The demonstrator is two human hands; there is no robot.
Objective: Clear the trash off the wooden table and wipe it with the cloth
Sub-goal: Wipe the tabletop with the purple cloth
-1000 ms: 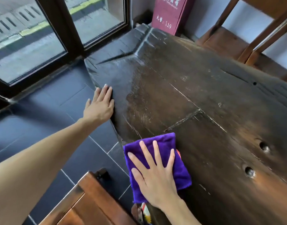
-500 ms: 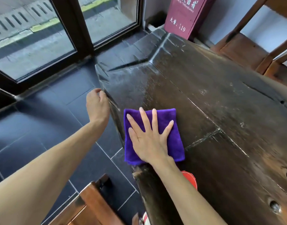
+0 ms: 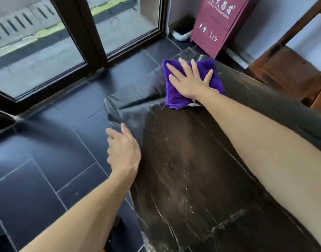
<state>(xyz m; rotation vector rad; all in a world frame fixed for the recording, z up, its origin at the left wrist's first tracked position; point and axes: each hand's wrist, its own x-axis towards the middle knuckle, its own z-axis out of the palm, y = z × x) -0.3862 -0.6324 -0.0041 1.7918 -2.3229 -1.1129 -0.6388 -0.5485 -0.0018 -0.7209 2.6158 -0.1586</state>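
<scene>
A dark wooden table [image 3: 183, 170] with a rough, scratched top fills the lower right. A folded purple cloth [image 3: 176, 96] lies near the table's far left corner. My right hand [image 3: 189, 79] presses flat on the cloth with fingers spread, the arm stretched across the tabletop. At the table's left edge rests my left hand [image 3: 124, 150], fingers curled over the rim, holding nothing loose. No trash shows on the tabletop.
Dark floor tiles [image 3: 52, 160] lie left of the table. A glass door with a dark frame [image 3: 87, 35] stands beyond. A maroon sign box [image 3: 217, 22] sits past the table's far end. Wooden chairs [image 3: 290, 70] stand at the right.
My right hand has pushed the cloth from the near left edge up to the table's far corner. My left hand slid a little along the left edge. The view has tilted forward.
</scene>
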